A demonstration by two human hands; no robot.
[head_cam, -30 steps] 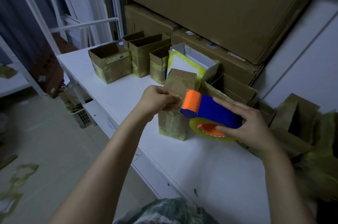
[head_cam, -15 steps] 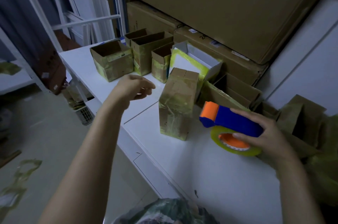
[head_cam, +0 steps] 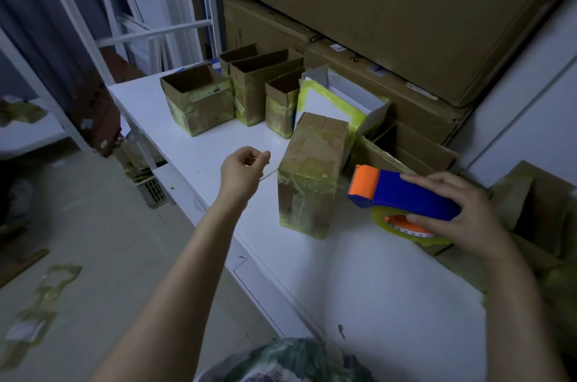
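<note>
Blue plastic with an orange cutting head, the tape dispenser (head_cam: 402, 191) sits in the right hand (head_cam: 459, 213). The fingers lie curled over its top, and the thumb presses from below, near the roll of yellowish clear tape (head_cam: 406, 230). The dispenser is held low above the white table (head_cam: 374, 288), just to the right of the tall brown cardboard box (head_cam: 312, 175) and not touching it. The left hand (head_cam: 242, 169) hangs in the air to the left of this box, apart from it. Its fingers are loosely bent, and nothing is visible between them.

The box stands upright near the front edge of the table. Its top flaps are closed and yellowish tape covers its lower part and its sides, so I judge that the sealing of this box is finished or almost finished. What is left, I think, is to put it aside and take the next one. Behind it stands a row of open brown cardboard boxes (head_cam: 199, 97) and one open white box with yellow tape on its rim (head_cam: 343, 97). They carry tape low on their walls, but their tops are not closed. Big brown cartons (head_cam: 374, 7) are stacked at the back, and flat cardboard pieces (head_cam: 530, 203) lie on the right.
</note>
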